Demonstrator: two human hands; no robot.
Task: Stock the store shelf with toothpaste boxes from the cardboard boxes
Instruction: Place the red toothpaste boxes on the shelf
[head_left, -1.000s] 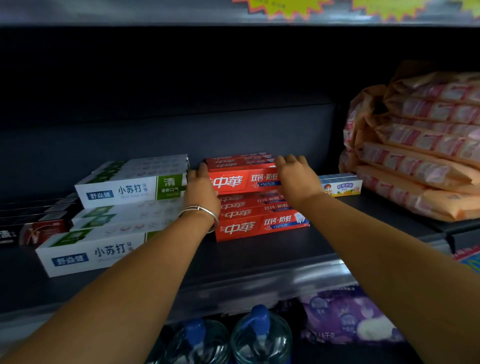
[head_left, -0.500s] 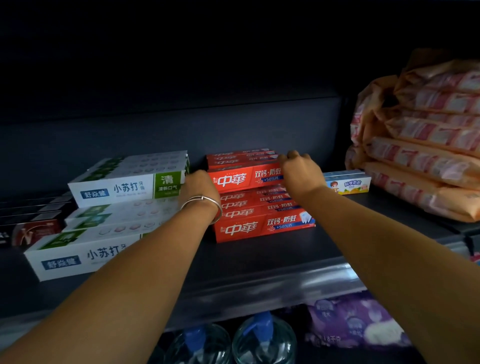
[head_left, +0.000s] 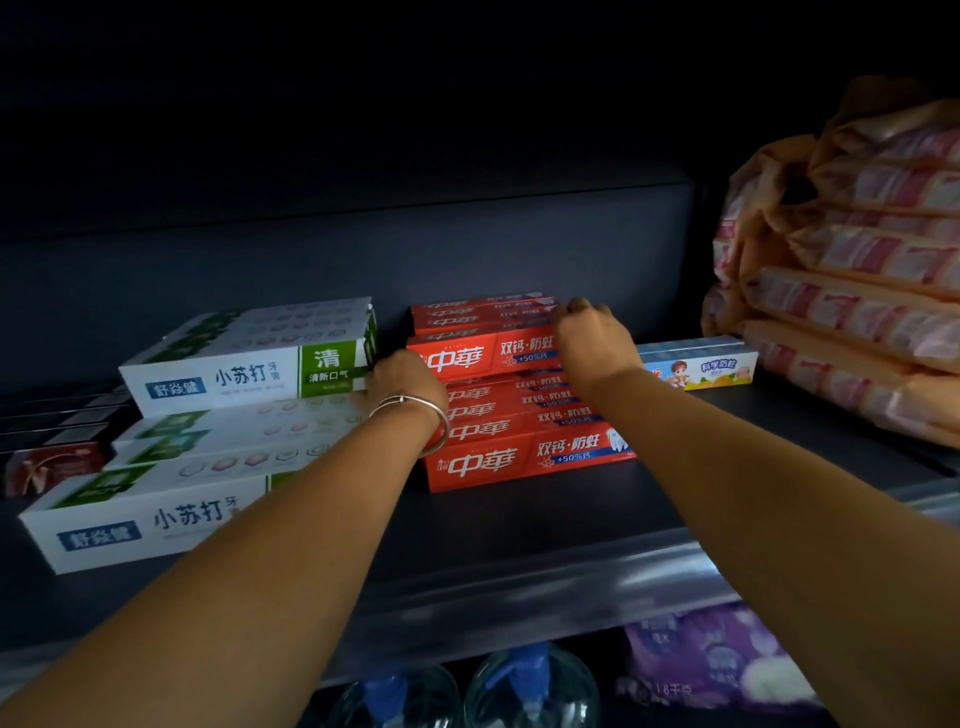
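1. The left hand (head_left: 402, 382) rests at the left end of the upper red toothpaste boxes (head_left: 480, 358); its fingers are hidden, so its grip cannot be told.
2. The right hand (head_left: 592, 340) curls its fingers over their right end.
3. The white boxes (head_left: 244, 374) sit just left, the small blue box (head_left: 698, 366) just right.
4. Bare shelf (head_left: 519, 525) lies in front, up to its metal edge.
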